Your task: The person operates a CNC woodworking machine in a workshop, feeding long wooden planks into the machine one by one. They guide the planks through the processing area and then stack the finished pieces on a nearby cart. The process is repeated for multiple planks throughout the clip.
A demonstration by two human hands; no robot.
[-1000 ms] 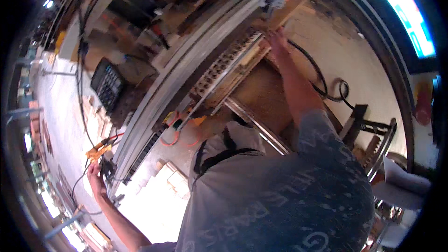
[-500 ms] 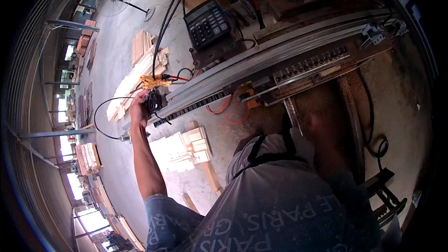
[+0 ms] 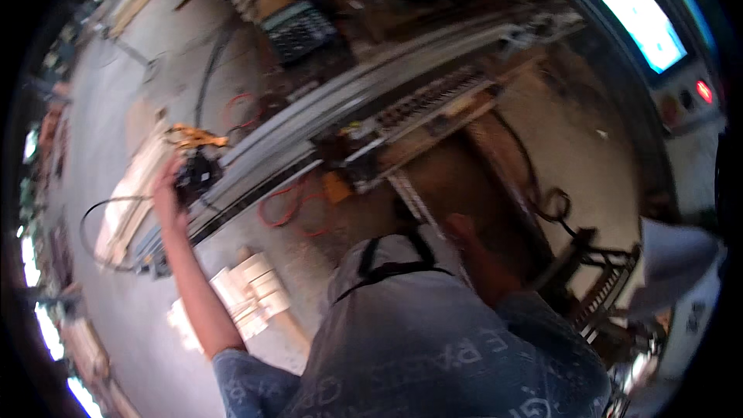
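My left hand (image 3: 169, 186) rests against a black fitting (image 3: 200, 174) at the left end of a long metal rail (image 3: 340, 93), its fingers curled at the fitting's side, though blurred. A yellow-orange part (image 3: 197, 136) with cables sits just above it. My right hand (image 3: 460, 228) is low beside my body, in shadow over a brown recess below the rail; motion smears its fingers. A row of small metal pieces (image 3: 426, 101) runs along the rail's near side.
A calculator (image 3: 298, 31) lies behind the rail. A lit screen panel (image 3: 636, 15) stands at upper right. Pale boards (image 3: 135, 197) and a stack of blocks (image 3: 251, 290) lie on the concrete floor. Black and red hoses loop below, and a black racked frame (image 3: 604, 279) is at lower right.
My right hand has dropped from the rail's right part to beside my body. My left hand stays at the black fitting. The whole view has swung, and the screen shows again at upper right.
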